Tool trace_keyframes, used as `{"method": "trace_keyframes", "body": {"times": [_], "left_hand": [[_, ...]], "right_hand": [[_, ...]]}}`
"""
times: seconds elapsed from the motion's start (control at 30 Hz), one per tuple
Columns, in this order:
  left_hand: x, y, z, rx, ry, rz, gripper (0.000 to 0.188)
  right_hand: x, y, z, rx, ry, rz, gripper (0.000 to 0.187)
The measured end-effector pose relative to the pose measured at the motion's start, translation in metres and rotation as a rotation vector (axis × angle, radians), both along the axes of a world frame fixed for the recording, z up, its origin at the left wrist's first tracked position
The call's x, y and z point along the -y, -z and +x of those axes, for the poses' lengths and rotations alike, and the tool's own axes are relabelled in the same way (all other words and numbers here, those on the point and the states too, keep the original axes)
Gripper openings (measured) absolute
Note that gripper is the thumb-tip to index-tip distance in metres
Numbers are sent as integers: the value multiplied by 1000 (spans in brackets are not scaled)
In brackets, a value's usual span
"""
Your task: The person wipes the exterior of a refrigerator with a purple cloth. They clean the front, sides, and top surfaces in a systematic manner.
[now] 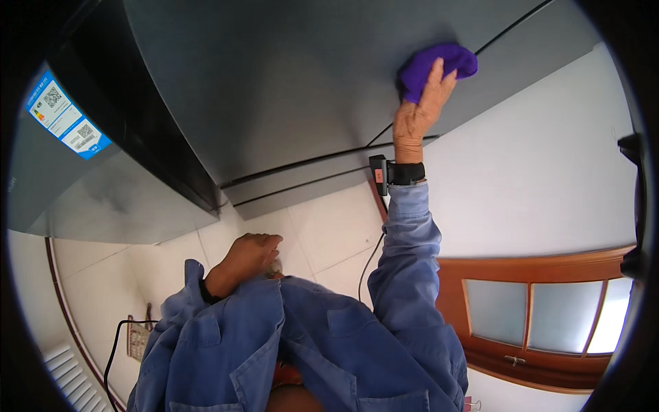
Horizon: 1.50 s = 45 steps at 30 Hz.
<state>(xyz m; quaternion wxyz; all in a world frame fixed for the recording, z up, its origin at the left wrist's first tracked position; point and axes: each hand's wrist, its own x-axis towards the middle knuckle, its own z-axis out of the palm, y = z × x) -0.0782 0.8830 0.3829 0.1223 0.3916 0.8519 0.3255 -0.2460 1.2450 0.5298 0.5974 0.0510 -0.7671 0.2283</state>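
purple cloth (420, 71) under flattened right hand (420, 113), on grey panel (274, 82), long axis slanting up-right, left hand (241, 262) bent (can't tell how closed)

A head-worn fisheye camera, the left of a side-by-side pair, looks steeply down from close above the wearer's blue jacket (240, 316), facing a dark grey panel (274, 82) at the far side, tiled floor (316, 233) below and a wooden door (529, 314) (bowed by the lens) near right.
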Motion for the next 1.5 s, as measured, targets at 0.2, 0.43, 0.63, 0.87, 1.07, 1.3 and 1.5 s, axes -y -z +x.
{"method": "trace_keyframes", "body": {"times": [0.2, 0.43, 0.63, 0.87, 1.07, 1.3, 1.5], "left_hand": [[13, -2, -21, -35, 4, 36, 24], [10, -1, -40, -24, 83, 51, 26], [-1, 1, -40, -52, 45, 98, 25], [-45, -1, -44, -149, -39, 159, 24], [-96, -11, -48, -231, -73, 236, 24], [-131, -17, -53, -262, -140, 185, 21], [-157, -24, -59, -251, -149, 145, 18]], "right_hand": [[-64, 8, -24, 19, -95, -890, 56], [-2, -90, -7, 47, 33, 87, 66], [-73, -196, -37, -254, 47, -102, 50], [-102, -266, -41, -276, 132, 246, 47], [-190, -323, -54, -308, -25, 23, 44], [-276, -382, -63, -353, 144, 413, 43], [-311, -449, -73, -265, 84, 193, 53]]}}
